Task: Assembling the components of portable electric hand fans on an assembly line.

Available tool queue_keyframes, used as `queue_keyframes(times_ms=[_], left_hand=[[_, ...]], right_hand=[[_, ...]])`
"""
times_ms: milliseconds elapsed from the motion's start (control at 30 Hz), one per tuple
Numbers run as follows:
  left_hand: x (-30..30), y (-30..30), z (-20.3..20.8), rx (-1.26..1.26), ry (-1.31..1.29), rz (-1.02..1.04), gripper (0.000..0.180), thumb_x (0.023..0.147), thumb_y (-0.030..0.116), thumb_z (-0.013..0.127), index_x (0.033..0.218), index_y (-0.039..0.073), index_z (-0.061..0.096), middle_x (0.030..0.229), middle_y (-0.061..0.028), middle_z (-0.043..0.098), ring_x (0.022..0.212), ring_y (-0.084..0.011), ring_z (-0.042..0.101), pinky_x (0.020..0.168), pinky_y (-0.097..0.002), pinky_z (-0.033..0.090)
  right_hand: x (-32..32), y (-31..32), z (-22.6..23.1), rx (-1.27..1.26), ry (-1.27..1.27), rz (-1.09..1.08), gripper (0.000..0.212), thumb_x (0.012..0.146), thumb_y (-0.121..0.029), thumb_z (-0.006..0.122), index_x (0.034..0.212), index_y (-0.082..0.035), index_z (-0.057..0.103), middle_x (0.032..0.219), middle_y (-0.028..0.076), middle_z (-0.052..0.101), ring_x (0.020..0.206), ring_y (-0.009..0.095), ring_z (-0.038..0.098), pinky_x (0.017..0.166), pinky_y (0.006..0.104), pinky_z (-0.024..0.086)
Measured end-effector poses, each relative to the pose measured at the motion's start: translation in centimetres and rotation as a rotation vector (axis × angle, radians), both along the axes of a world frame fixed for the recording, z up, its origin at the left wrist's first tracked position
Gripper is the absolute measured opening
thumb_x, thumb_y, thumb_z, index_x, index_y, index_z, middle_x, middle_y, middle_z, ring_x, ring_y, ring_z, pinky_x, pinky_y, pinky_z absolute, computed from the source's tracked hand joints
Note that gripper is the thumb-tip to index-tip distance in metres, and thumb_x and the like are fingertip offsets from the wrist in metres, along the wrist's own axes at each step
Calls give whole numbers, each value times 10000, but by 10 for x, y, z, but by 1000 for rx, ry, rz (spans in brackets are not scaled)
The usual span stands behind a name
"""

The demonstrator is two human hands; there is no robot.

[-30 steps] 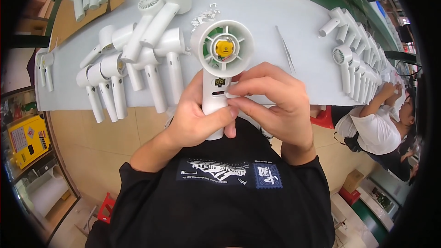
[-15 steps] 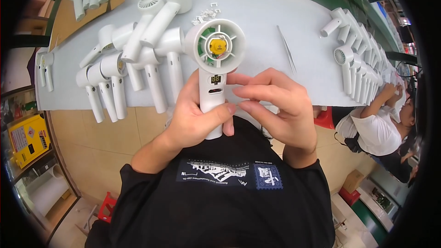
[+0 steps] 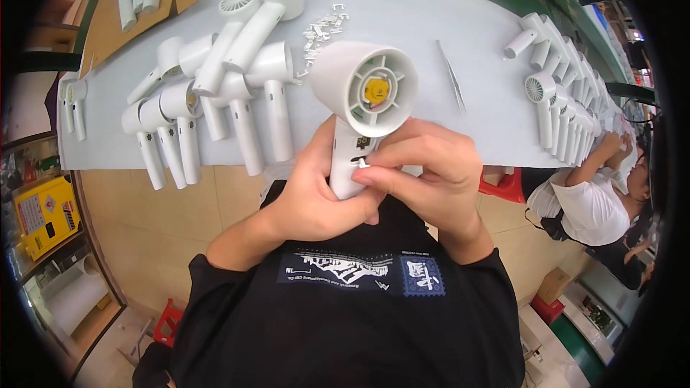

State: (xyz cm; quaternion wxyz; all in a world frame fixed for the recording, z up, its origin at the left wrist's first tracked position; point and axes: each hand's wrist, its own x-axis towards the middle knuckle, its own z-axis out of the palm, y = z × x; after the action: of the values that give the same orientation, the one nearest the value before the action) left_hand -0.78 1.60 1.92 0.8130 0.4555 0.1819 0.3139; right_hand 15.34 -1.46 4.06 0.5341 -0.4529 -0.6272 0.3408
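Nearby, beyond held fan [image 3: 355, 116], white bits [image 3: 327, 25], tweezers [image 3: 451, 75]

Fan handle [image 3: 344, 174] — lower end hidden by left grip [image 3: 310, 197].

Lettering, digits and signs

The black shirt [image 3: 345, 338] carries most of the writing: a dark blue print [image 3: 287, 275] across the chest has white Latin lettering in small lines around a white mountain drawing, and beside it a blue stamp-shaped patch [image 3: 424, 276] bears one large white character, with a tiny line above it. On the handle of the white fan [image 3: 343, 100], a small dark display [image 3: 363, 142] shows yellowish digits. At far left, a yellow box [image 3: 44, 241] bears a white-and-red label [image 3: 31, 215], its text too small to read, and a diamond-shaped sign [image 3: 49, 203].
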Motion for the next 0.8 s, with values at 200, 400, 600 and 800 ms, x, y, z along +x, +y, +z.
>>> queue_keyframes(times_ms=[200,400,600,800], left_hand=[[4,-4,1,216,94,79,700,705,-146,506,1348,-21,259,1122,-203,555,740,-189,641,550,-276,542],[-3,-3,16,-55,56,-94,575,785,-60,549,1303,-7,306,994,-73,533,774,-113,606,556,-248,512],[-4,-7,3,68,5,-32,554,792,-60,534,1297,-22,309,967,-76,527,748,-103,601,568,-243,533],[-4,-12,3,59,42,1,545,794,-59,534,1297,-26,326,963,-70,538,716,-90,598,579,-229,504]], right_hand=[[6,-2,15,33,-217,21,195,649,-35,807,776,-51,661,690,68,641,600,189,627,542,261,482],[7,0,8,-18,-19,118,138,700,-29,786,757,-34,660,657,50,641,575,135,629,515,235,479],[-5,-10,5,-524,631,69,145,701,10,790,753,0,655,709,71,657,585,104,626,505,204,466],[3,-8,2,-44,13,42,156,688,-14,782,808,-33,684,718,77,644,614,154,628,520,256,489]])
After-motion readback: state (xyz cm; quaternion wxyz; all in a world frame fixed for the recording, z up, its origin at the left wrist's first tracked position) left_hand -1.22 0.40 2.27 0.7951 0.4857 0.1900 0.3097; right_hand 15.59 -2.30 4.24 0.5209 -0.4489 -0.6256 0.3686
